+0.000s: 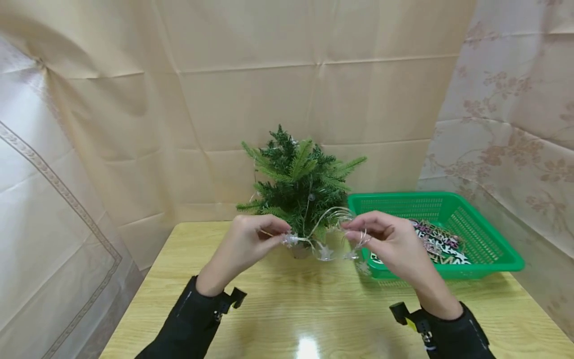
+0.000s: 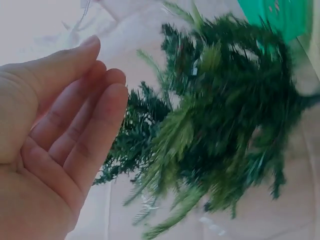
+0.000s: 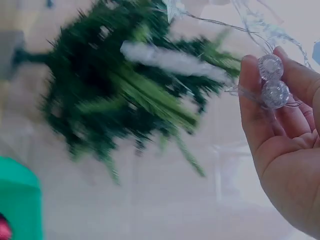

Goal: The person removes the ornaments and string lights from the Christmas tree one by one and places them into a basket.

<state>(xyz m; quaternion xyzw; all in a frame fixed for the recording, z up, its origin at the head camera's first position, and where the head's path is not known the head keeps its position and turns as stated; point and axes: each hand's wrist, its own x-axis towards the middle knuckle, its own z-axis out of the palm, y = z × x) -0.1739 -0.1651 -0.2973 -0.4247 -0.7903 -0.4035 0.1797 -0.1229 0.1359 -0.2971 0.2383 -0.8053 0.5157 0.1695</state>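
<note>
A string of lights with clear star-shaped covers [image 1: 325,253] stretches between the two hands, in front of a small artificial Christmas tree [image 1: 298,174]. My left hand [image 1: 257,237] pinches one end near a star. In the left wrist view the left hand's [image 2: 65,135] fingers curve toward the thumb; the wire between them is hidden there. With thumb and fingertips my right hand [image 1: 387,239] holds several gathered loops of the wire. Two clear round beads [image 3: 275,94] sit at the right hand's [image 3: 285,130] fingertips in the right wrist view.
A green plastic basket [image 1: 493,269] stands on the right of the wooden table [image 1: 269,309], holding several flat cut-out ornaments [image 1: 441,244]. The tree's pot [image 1: 301,251] stands near the table's back edge. A beige cloth [image 1: 246,99] hangs behind it.
</note>
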